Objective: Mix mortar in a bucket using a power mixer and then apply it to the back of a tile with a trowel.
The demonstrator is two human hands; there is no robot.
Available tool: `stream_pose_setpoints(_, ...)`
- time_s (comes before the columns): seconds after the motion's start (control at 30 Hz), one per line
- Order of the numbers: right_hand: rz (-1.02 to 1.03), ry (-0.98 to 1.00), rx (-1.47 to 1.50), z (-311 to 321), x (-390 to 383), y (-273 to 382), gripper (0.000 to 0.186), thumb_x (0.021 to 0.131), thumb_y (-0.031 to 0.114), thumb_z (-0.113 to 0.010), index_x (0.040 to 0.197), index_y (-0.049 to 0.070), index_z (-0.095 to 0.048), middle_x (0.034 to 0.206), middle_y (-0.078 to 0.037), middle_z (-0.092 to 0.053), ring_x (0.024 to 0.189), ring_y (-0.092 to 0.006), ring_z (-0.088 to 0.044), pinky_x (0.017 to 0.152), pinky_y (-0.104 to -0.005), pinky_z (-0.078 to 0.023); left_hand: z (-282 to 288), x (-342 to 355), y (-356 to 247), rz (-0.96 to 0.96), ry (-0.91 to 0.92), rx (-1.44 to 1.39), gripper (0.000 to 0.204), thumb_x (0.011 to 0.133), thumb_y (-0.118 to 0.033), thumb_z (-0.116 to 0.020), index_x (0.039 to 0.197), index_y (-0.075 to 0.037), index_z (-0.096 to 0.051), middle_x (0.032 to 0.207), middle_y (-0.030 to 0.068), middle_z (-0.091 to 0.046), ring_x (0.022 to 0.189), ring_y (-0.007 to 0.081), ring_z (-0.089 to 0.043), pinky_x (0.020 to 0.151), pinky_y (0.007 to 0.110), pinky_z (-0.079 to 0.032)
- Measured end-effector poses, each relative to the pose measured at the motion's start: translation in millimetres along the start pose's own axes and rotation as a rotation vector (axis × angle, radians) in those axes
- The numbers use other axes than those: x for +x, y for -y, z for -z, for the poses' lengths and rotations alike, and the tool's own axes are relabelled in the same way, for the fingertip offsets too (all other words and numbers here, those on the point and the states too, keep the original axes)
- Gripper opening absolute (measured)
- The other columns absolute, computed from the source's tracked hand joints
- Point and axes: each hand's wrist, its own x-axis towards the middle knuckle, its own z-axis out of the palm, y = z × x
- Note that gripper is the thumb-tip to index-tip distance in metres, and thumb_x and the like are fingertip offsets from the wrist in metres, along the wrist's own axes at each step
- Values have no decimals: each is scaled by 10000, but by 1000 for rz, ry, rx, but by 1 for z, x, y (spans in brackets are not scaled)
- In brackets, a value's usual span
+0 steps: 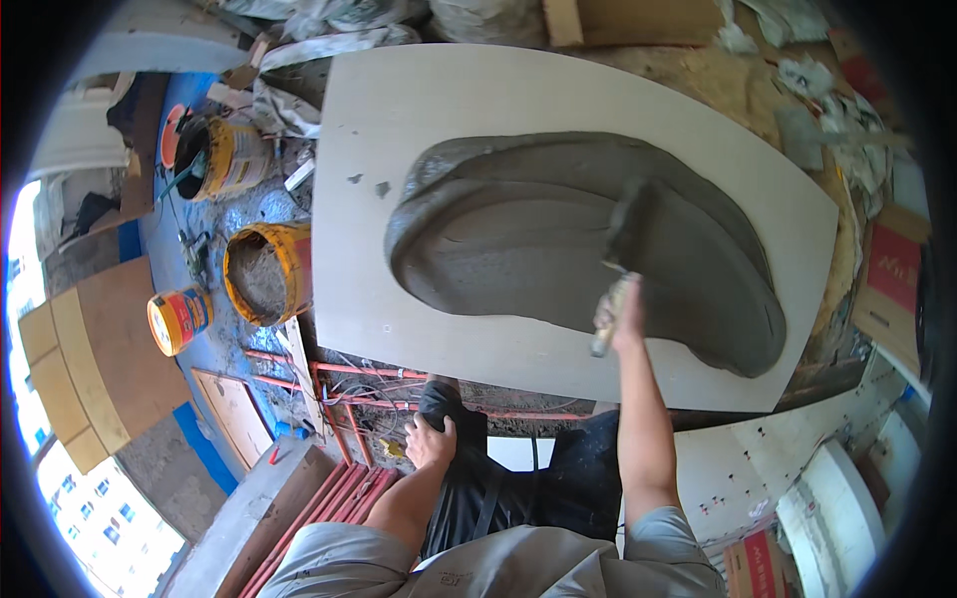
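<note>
My right hand (622,311) is closed around the handle of a trowel (630,224). The trowel's dark blade is blurred and lies over wet grey mortar (498,239). That mortar is spread in a thick, long patch with curved ridges across a large pale slab (399,95), and bare slab shows all around it. My left hand (431,442) rests on my left knee, fingers bent over the dark trousers, with no tool seen in it.
Left of the slab stand a yellow bucket of grey mix (261,274), another mortar-stained bucket (224,157) and a smaller yellow tub (179,321). Red pipes (339,369) and loose wires run along the slab's near edge. Cardboard boxes (890,284) stand at the right.
</note>
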Motion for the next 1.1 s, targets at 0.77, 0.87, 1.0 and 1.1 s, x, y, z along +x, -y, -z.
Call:
stream_pose_setpoints(0.77,516,-237,-1579,-176,39,96,607,1038,607,-564,1167,24,-671,1134,-282,-755,1093,-462,-726,943,-566,-576,18,3,-28,-39,-24,-24,724,891,-550,-704,1385,-39,-565,1238,228,-609,1114,428,-688,890,551,-582)
stream_pose_setpoints(0.87,471,-413,-1434,-51,44,163,615,1053,594,-539,1111,2,-694,1129,-311,-746,1096,-498,-710,942,-582,-567,3,-13,-49,-2,-45,78,716,892,-564,-707,1365,-44,-567,1246,224,-610,1122,425,-689,888,554,-582)
stream_pose_setpoints(1.0,376,-612,-1336,147,42,223,662,1079,583,-469,1175,-17,-733,1165,-312,-739,1153,-497,-693,992,-573,-552,-21,-31,-62,35,-90,153,737,899,-553,-698,1415,-46,-554,1266,234,-614,1137,420,-690,923,556,-573)
stream_pose_setpoints(1.1,350,-828,-1157,345,41,245,745,1086,630,-403,1230,-23,-732,1142,-322,-743,1103,-488,-723,964,-550,-567,-36,-50,-98,-32,-69,164,725,901,-546,-698,1403,-40,-562,1275,239,-615,1140,423,-689,937,549,-570)
